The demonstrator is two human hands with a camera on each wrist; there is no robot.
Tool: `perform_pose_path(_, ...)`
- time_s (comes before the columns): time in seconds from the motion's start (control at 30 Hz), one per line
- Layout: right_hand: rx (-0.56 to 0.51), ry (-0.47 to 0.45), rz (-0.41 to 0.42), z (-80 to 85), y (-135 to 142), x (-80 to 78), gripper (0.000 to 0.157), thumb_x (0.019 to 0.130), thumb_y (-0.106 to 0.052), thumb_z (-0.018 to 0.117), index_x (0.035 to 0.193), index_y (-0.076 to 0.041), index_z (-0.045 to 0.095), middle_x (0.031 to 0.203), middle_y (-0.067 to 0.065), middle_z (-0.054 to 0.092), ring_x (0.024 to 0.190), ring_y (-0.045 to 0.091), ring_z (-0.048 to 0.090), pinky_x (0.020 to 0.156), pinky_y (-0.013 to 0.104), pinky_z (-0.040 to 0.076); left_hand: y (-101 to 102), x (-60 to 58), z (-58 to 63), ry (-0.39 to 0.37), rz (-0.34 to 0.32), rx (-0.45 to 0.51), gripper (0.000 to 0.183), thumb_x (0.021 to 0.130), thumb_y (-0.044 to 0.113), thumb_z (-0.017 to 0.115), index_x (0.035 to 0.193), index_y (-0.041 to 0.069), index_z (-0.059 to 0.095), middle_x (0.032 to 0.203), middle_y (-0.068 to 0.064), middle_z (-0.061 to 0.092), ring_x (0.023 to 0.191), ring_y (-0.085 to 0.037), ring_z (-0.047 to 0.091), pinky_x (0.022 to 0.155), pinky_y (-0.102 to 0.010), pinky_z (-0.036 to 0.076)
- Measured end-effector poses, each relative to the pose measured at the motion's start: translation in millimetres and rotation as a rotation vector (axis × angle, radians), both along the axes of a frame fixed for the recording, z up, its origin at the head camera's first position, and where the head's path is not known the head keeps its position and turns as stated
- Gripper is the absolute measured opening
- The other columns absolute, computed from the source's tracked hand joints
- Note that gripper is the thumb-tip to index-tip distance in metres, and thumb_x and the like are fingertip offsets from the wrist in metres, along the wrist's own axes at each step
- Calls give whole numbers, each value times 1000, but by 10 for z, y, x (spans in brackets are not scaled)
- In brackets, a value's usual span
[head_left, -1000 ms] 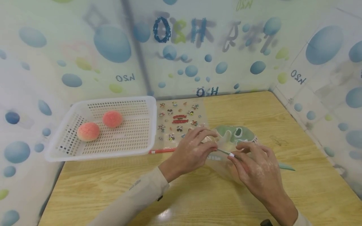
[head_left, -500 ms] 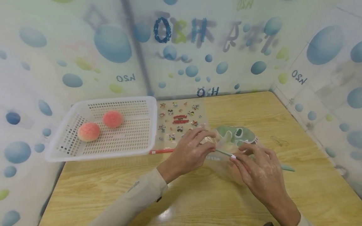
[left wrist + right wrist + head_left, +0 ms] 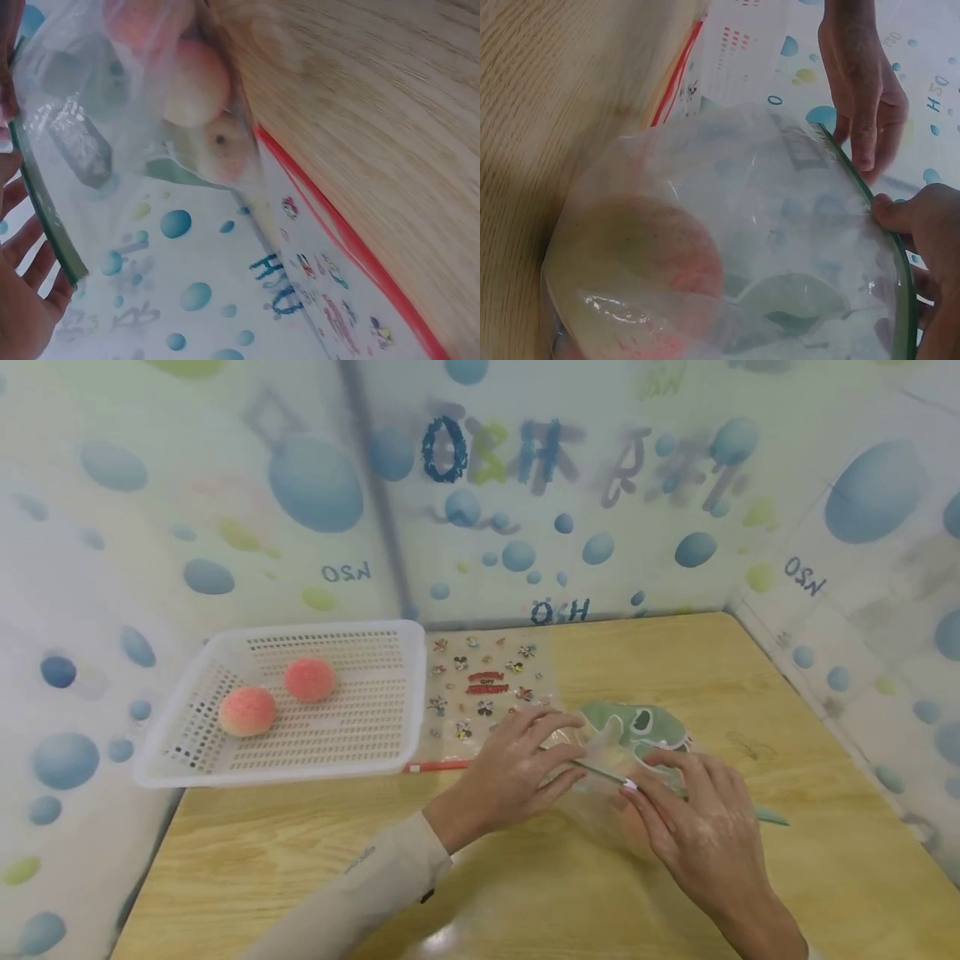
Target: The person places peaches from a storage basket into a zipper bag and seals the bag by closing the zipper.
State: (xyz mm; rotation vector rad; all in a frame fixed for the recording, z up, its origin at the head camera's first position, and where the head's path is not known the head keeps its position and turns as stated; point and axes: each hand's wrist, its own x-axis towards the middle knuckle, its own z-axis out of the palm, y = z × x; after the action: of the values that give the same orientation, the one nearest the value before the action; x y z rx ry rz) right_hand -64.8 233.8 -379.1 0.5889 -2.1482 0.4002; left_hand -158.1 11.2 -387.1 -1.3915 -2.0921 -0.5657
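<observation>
A clear slider zip bag [image 3: 600, 810] with a green cartoon print lies in front of me, its green zip strip [image 3: 904, 300] raised. Peach-like pink and yellow fruits [image 3: 199, 82] show through its plastic. My right hand [image 3: 712, 835] pinches the strip by the small white slider [image 3: 629, 784], with the thumb on the strip in the right wrist view. Near the strip's left end is my left hand [image 3: 510, 768]. Its thumb and forefinger stand apart around the strip, and its other fingers [image 3: 24, 240] spread behind it in the left wrist view.
A white perforated basket [image 3: 417, 718] with two pink peach-like fruits [image 3: 248, 711] stands at the left. Beside it a second clear bag [image 3: 487, 662] with cartoon prints and a red zip edge [image 3: 337, 225] lies flat. Patterned walls enclose the wooden table [image 3: 300, 860] behind and at the sides.
The left thumb and forefinger, together on the strip earlier, have parted. The right hand with the slider has shifted slightly right. The whole head view has tilted a little.
</observation>
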Motion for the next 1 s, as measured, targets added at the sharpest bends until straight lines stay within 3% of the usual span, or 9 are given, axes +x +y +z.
perform_pose_path(0.2, -10, 0, -2, -66, -3, -12, 49, 106, -42, 51, 85, -6, 77, 102, 18, 68, 85, 44, 58, 70, 59, 43, 144, 71, 11, 58, 33, -107, 16, 99, 33, 69, 106, 23, 79, 131, -1, 64, 126, -21, 53, 104, -33, 44)
perform_pose_path(0.33, -26, 36, -4, -122, 12, 7, 48, 105, -42, 53, 86, -6, 79, 101, 18, 68, 77, 42, 58, 67, 58, 43, 146, 91, -10, 37, 38, -143, 14, 99, 31, 68, 105, 23, 77, 130, 1, 65, 126, -20, 52, 103, -33, 43)
perform_pose_path(0.5, -21, 44, -4, -157, 51, -1, 48, 104, -43, 53, 87, -7, 80, 102, 18, 68, 76, 42, 58, 66, 59, 43, 120, 81, -34, 40, 63, -131, 13, 98, 33, 69, 102, 25, 78, 129, 3, 65, 127, -19, 51, 102, -33, 44)
perform_pose_path(0.67, -20, 45, 8, -186, 75, -36, 49, 104, -43, 53, 88, -5, 80, 102, 18, 68, 74, 40, 58, 65, 59, 42, 166, 90, -53, 31, 39, -101, 19, 97, 37, 69, 108, 24, 79, 132, 2, 64, 125, -19, 52, 103, -30, 42)
perform_pose_path(1.0, -84, 99, 5, -286, 92, -89, 51, 103, -48, 55, 88, -7, 80, 100, 18, 69, 71, 39, 60, 68, 58, 39, 244, 106, -48, 173, 68, -112, 17, 101, 33, 65, 100, 21, 77, 124, 4, 67, 122, -19, 55, 104, -30, 41)
